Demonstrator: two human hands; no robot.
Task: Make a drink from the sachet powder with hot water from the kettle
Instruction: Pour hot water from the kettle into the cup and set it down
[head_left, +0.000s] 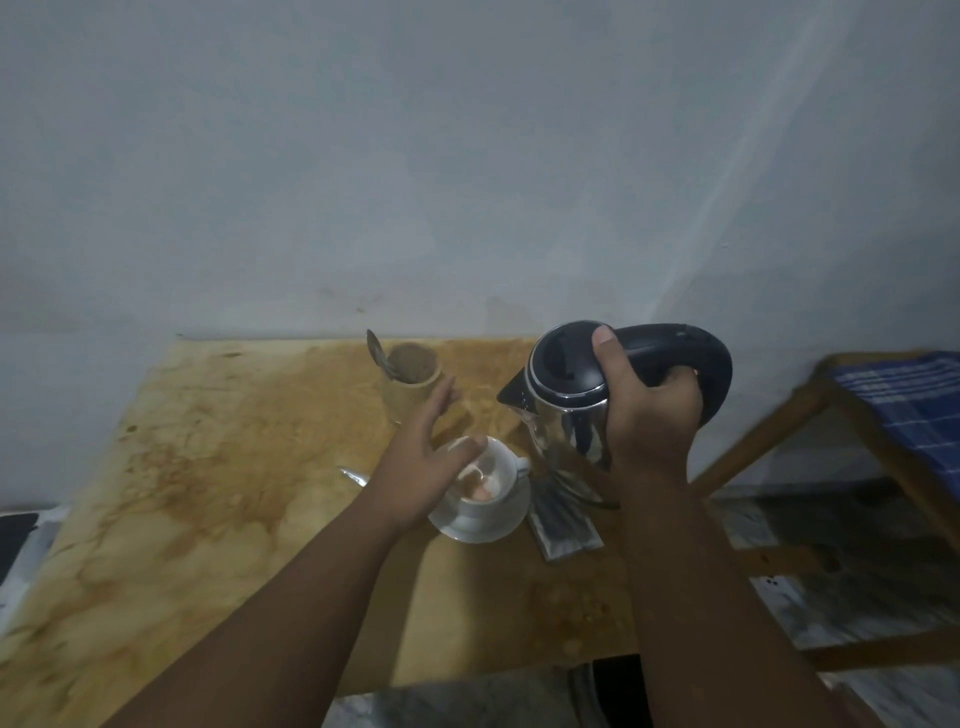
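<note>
The kettle (566, 395) is held above the desk (208, 467) near its back right edge, tilted, with the spout pointing left and down toward the cup (493, 483) on its saucer (498, 525). The right hand (649, 415) is clamped on the handle; the left hand (421, 467) is spread wide, partly hiding the cup. The left half of the desk is free. The cup contents are blurred.

The right hand (649, 415) grips the kettle (571, 384) by its handle, tilted, spout toward the cup (493, 483) on its saucer (511, 522). The left hand (421, 467), fingers spread, touches the cup's rim near the table's (208, 493) far edge.
</note>
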